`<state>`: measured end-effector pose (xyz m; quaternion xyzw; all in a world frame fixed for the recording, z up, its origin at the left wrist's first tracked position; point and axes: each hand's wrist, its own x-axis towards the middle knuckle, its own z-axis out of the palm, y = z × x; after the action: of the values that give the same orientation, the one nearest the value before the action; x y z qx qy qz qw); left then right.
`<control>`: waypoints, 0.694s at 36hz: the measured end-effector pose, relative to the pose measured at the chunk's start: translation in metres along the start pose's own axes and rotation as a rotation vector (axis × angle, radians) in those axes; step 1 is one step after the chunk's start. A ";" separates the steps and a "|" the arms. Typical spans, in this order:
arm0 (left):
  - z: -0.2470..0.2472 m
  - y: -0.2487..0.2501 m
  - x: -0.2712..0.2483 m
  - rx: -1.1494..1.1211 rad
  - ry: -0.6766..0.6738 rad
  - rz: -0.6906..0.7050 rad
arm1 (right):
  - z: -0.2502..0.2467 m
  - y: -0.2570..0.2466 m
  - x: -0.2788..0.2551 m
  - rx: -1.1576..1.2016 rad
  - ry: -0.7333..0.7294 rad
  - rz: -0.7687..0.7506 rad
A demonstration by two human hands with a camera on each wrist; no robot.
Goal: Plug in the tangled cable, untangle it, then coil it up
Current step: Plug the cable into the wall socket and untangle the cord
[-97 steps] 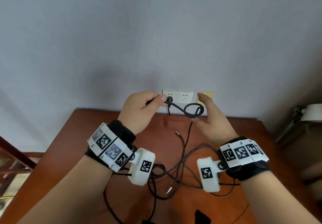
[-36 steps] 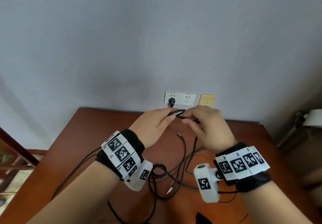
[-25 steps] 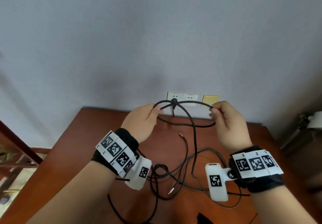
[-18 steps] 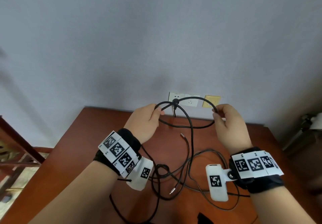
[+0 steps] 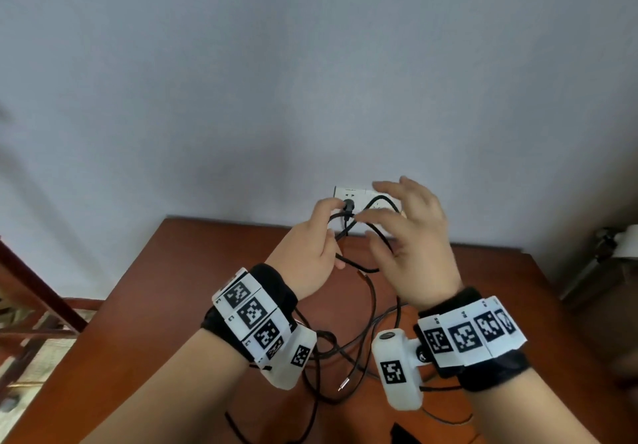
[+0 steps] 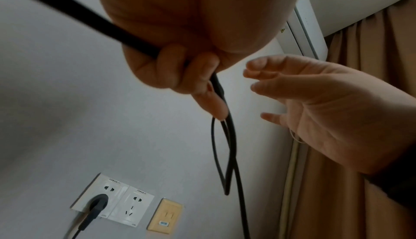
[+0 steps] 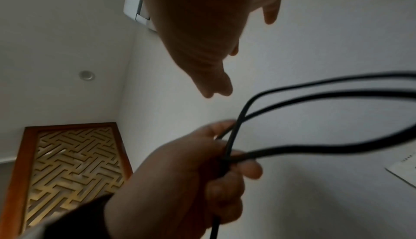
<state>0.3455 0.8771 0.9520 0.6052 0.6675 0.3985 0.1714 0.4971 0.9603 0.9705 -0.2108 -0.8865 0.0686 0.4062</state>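
Whereas half a second ago both hands stretched a wide loop of the black cable (image 5: pixel 359 264) between them, the right hand (image 5: pixel 412 236) has now let go: its fingers are spread and hold nothing, hovering just right of the strands. The left hand (image 5: pixel 310 254) keeps its grip, fingers curled round two or three gathered strands, and the loop has fallen to a narrow hanging one beneath its fingertips, as the left wrist view shows. The plug (image 6: pixel 95 204) sits in the left-hand wall socket (image 6: pixel 108 188) at the far edge of the wooden table (image 5: pixel 193 271), so plugging in looks done. Most of the cable lies in a tangle (image 5: pixel 331 357) on the table near the wrists. Likely the right hand is regrasping to draw out another length; coiling has hardly begun.
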 end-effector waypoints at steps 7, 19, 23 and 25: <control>0.002 0.014 0.000 -0.139 -0.017 0.093 | 0.017 -0.007 -0.003 -0.213 -0.154 0.119; -0.003 -0.008 -0.008 -0.070 0.083 -0.005 | 0.005 0.018 -0.008 -0.096 0.024 0.329; -0.008 -0.017 -0.009 -0.062 0.101 -0.018 | -0.001 0.030 -0.008 -0.069 0.111 0.484; -0.010 -0.020 -0.008 -0.105 0.108 -0.042 | -0.003 0.032 -0.008 -0.093 0.093 0.550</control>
<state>0.3264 0.8678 0.9412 0.5589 0.6666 0.4613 0.1748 0.5137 0.9856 0.9575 -0.4646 -0.7788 0.1255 0.4023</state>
